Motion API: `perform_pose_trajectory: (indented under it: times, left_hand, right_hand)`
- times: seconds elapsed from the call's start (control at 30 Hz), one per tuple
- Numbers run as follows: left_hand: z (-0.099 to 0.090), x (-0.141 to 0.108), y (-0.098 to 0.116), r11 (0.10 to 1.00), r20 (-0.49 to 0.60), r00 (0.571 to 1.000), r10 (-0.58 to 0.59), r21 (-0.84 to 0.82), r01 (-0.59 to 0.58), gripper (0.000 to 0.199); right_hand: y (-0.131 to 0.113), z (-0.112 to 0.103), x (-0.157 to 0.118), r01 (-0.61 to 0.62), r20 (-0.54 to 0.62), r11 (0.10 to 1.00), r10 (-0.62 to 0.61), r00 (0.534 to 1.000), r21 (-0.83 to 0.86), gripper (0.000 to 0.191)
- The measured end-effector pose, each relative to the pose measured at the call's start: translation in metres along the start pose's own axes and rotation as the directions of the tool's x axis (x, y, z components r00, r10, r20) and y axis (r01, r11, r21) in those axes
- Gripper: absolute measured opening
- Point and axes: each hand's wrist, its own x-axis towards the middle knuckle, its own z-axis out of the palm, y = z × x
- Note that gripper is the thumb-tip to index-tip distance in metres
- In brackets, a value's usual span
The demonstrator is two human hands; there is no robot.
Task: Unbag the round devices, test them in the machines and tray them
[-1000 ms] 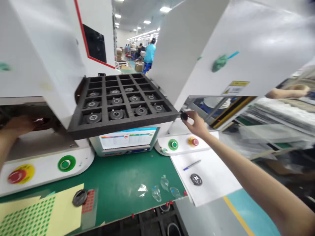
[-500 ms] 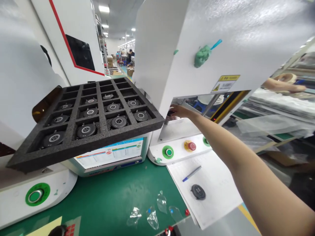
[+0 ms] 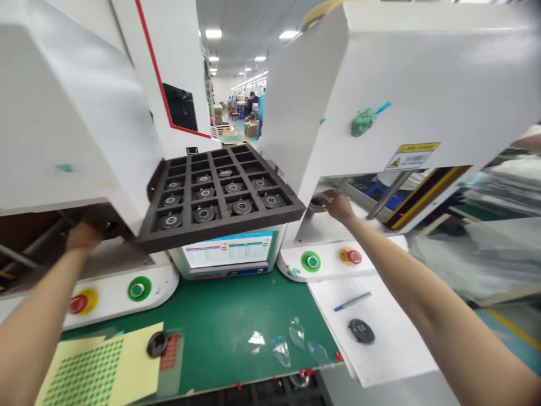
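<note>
My right hand [image 3: 339, 207] reaches into the opening of the right-hand white machine [image 3: 380, 101]. Its fingers are bent at the edge of a dark round watch body [image 3: 318, 204], which sits low in the machine. Inside the left-hand machine [image 3: 63, 113], my left hand [image 3: 83, 237] is in shadow and blurred, so its fingers and anything in them cannot be made out. Between the machines, a black foam tray [image 3: 228, 226] is tilted toward me, with several watch bodies [image 3: 205, 213] lying in its compartments.
A screen [image 3: 228, 255] stands below the tray. Green buttons [image 3: 311, 261] and red stop buttons [image 3: 353, 257] line the machine fronts. Paper [image 3: 393, 349] holds a pen [image 3: 353, 301] and another watch body [image 3: 362, 331]. A green-dotted sticker sheet [image 3: 84, 372] and clear film scraps [image 3: 281, 351] lie on the green mat.
The view has swung left, bringing the left machine and my left hand into sight. My right hand stays in the right machine, where the round watch body now shows more plainly.
</note>
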Motion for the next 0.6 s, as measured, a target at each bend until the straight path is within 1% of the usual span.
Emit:
perform_pose_trajectory:
  times: [0.03, 0.07, 0.1, 0.13, 0.17, 0.2, 0.23, 0.27, 0.3, 0.37, 0.4, 0.47, 0.53, 0.6]
  left_hand:
    - [-0.002, -0.018, -0.01, 0.999, -0.044, 0.998, -0.044, -0.013, 0.044, 0.033]
    - [-0.002, -0.04, -0.019, 0.997, -0.082, 0.994, -0.069, -0.035, 0.067, 0.037]
    - [0.001, -0.066, -0.025, 0.996, -0.105, 0.993, -0.062, -0.063, 0.056, 0.045]
    - [0.006, -0.095, -0.031, 0.995, -0.1, 0.994, -0.034, -0.092, 0.025, 0.048]
    - [0.014, -0.124, -0.034, 0.99, -0.041, 0.998, 0.038, -0.133, -0.043, 0.041]
    - [0.022, -0.152, -0.037, 0.975, 0.03, 0.991, 0.133, -0.183, -0.126, 0.032]
    - [0.03, -0.176, -0.039, 0.95, 0.101, 0.967, 0.233, -0.236, -0.204, 0.022]
    - [0.038, -0.197, -0.041, 0.919, 0.163, 0.932, 0.324, -0.288, -0.269, 0.018]
    - [0.045, -0.213, -0.043, 0.883, 0.215, 0.89, 0.403, -0.345, -0.317, 0.024]
    - [0.055, -0.233, -0.046, 0.839, 0.278, 0.831, 0.482, -0.418, -0.348, 0.038]
    - [0.059, -0.237, -0.048, 0.829, 0.298, 0.815, 0.496, -0.442, -0.343, 0.042]
    - [0.064, -0.24, -0.053, 0.82, 0.326, 0.804, 0.497, -0.48, -0.313, 0.044]
    - [0.066, -0.238, -0.056, 0.807, 0.346, 0.801, 0.489, -0.528, -0.264, 0.038]
    - [0.066, -0.234, -0.057, 0.788, 0.359, 0.808, 0.467, -0.583, -0.196, 0.032]
  right_hand:
    - [-0.013, 0.01, -0.025, -0.043, 0.023, 0.999, 0.043, 0.999, -0.002, 0.031]
    - [-0.026, 0.024, -0.052, -0.069, 0.053, 0.998, 0.069, 0.996, 0.003, 0.031]
    - [-0.041, 0.042, -0.081, -0.09, 0.1, 0.996, 0.089, 0.991, 0.008, 0.03]
    - [-0.057, 0.064, -0.108, -0.092, 0.168, 0.995, 0.088, 0.982, 0.022, 0.028]
    - [-0.075, 0.087, -0.133, -0.087, 0.241, 0.995, 0.075, 0.968, 0.04, 0.026]
    - [-0.092, 0.11, -0.155, -0.077, 0.311, 0.995, 0.055, 0.949, 0.061, 0.026]
    - [-0.11, 0.131, -0.171, -0.07, 0.365, 0.995, 0.037, 0.93, 0.077, 0.027]
    - [-0.125, 0.15, -0.183, -0.073, 0.4, 0.994, 0.034, 0.916, 0.083, 0.027]
    - [-0.138, 0.165, -0.19, -0.076, 0.424, 0.994, 0.034, 0.905, 0.082, 0.027]
    - [-0.154, 0.184, -0.195, -0.089, 0.441, 0.994, 0.053, 0.896, 0.062, 0.026]
    - [-0.159, 0.188, -0.196, -0.095, 0.441, 0.994, 0.064, 0.895, 0.049, 0.026]
    - [-0.162, 0.191, -0.194, -0.11, 0.435, 0.994, 0.089, 0.896, 0.024, 0.027]
    - [-0.164, 0.19, -0.194, -0.126, 0.426, 0.992, 0.109, 0.898, 0.01, 0.028]
    - [-0.168, 0.187, -0.193, -0.141, 0.41, 0.99, 0.123, 0.904, 0.014, 0.029]
